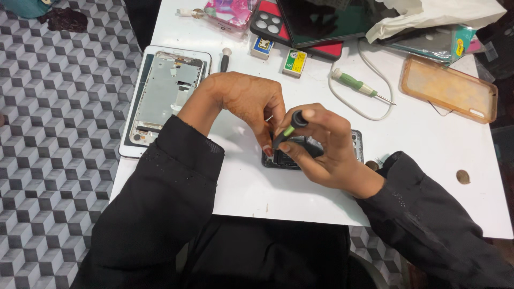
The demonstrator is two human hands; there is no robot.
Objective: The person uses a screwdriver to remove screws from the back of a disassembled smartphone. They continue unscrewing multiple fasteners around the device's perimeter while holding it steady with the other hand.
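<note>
Two hands meet over the opened dark phone (313, 150), which lies flat on the white surface (428, 176) with its long axis running left to right. The right hand (321, 147) fingers grasp a black-and-green screwdriver (289, 130), tip angled down at the phone's left end; the left hand (249, 104) fingers press that same end. A stripped phone frame (166, 96) lies well left of the phone, and patterned floor tiles (53, 134) lie beyond it.

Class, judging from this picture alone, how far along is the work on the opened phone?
Done: the phone lies opened, its insides showing; another stripped frame lies on the table.
In hand: the right hand holds a black screwdriver tip-down on it; the left hand steadies its edge.
Left: the phone is not yet closed; which screws remain is hidden.
</note>
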